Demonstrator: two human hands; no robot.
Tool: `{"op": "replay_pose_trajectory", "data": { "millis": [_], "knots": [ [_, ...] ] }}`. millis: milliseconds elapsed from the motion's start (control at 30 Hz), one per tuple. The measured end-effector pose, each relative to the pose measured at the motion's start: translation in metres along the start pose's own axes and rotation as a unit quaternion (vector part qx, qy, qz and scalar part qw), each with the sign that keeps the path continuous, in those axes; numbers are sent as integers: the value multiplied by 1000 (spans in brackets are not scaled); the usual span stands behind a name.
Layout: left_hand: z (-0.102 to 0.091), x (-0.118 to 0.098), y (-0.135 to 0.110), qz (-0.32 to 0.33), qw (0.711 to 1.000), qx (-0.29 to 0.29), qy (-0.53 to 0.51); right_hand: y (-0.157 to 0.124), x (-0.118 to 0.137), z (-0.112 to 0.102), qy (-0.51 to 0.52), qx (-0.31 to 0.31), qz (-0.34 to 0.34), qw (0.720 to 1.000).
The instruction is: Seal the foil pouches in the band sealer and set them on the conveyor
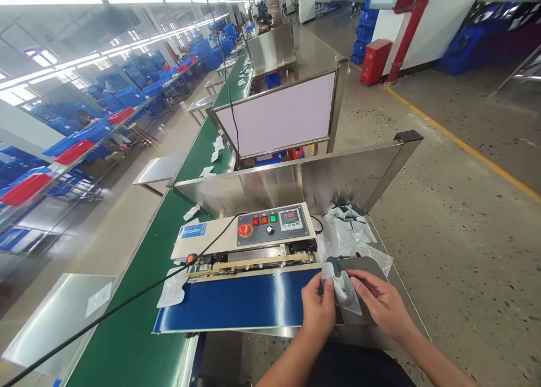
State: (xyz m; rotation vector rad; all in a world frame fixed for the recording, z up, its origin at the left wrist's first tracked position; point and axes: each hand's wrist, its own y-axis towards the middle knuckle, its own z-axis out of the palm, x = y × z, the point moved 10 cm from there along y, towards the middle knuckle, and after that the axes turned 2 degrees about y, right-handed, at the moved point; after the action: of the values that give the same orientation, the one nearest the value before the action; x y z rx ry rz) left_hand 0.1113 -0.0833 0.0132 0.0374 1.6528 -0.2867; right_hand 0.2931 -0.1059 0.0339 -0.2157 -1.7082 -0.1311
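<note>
Between my hands is a small white plastic bag [344,292] with something dark showing near its top edge; what it contains I cannot make out. My left hand [318,303] pinches the bag's left side with thumb and fingers. At its upper right edge my right hand [380,299] grips with thumb and fingertips. Both hands are over the right end of the blue belt [253,299] of a band sealing machine [211,235]. Another white bag [172,288] lies at the belt's left end, partly over the green conveyor.
A pile of packed bags [349,226] lies behind my hands, against a steel partition [274,184]. The green conveyor [139,280] runs along the left with several white bags further up. A black cable [127,305] crosses in front.
</note>
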Motion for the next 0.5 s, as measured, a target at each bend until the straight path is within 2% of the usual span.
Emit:
{"op": "replay_pose_trajectory", "data": {
  "millis": [100,233,300,400,500],
  "knots": [
    [-5,9,-3,-15,999,-24,16,-1,5,5,-35,-4,-32,999],
    [-3,16,0,-22,999,0,24,1,6,8,-45,13,-36,998],
    [-2,20,5,-30,999,12,33,3,2,5,-56,11,-17,998],
    [-5,37,15,-79,996,19,32,5,-24,-13,-64,-50,98,992],
    [-8,63,23,-176,983,10,-50,1,-55,-23,-21,-112,236,965]
  ]
}}
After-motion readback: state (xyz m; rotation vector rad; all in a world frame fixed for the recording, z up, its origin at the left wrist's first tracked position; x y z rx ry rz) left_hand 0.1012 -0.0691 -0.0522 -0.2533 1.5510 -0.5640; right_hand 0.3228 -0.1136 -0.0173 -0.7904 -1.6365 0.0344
